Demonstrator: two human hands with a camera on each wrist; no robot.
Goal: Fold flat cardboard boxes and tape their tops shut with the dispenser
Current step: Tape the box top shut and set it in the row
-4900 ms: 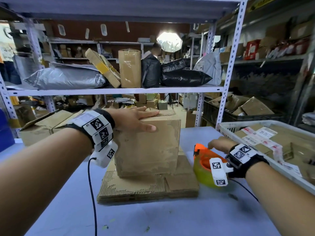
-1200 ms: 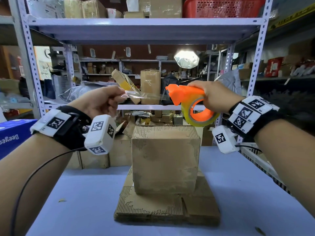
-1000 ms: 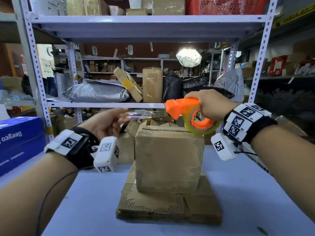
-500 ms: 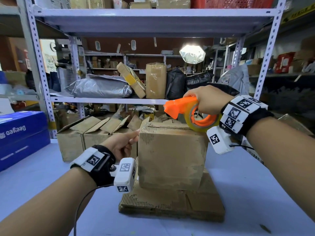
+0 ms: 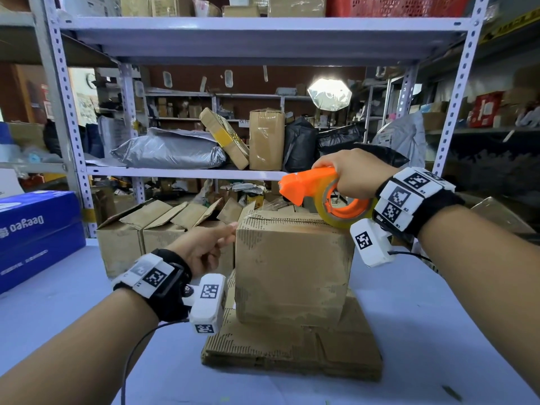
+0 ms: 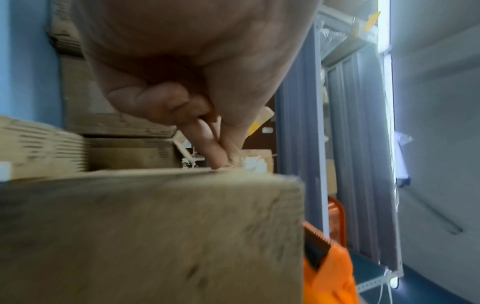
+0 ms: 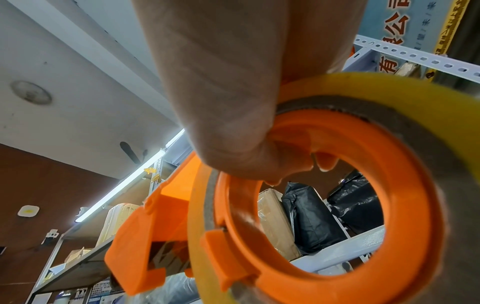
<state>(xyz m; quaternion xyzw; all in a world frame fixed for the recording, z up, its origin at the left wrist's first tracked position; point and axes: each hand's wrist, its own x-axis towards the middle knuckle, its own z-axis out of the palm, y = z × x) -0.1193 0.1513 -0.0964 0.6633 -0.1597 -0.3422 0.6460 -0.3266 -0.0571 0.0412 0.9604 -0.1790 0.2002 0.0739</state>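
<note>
A folded cardboard box [image 5: 292, 267] stands on a stack of flat cardboard [image 5: 292, 349] in the middle of the table. My right hand [image 5: 347, 173] grips the orange tape dispenser [image 5: 309, 182] with its yellowish roll [image 7: 389, 98], held just above the right part of the box top. A clear strip of tape [image 5: 263, 207] runs from it to the top's left edge. My left hand [image 5: 232, 229] is at the box's upper left side. Its index finger and thumb [image 6: 221, 160] pinch the tape end against the cardboard [image 6: 155, 226], the other fingers curled.
Open cardboard boxes [image 5: 140, 229] stand behind the left hand, and a blue carton [image 5: 35, 229] sits at the far left. A metal rack [image 5: 187, 172] loaded with parcels rises behind the table [image 5: 438, 317]. A cable trails from the left wrist.
The left hand has carried the tape end down from the air to the box's upper left side. The right hand has lowered the dispenser to just above the box top.
</note>
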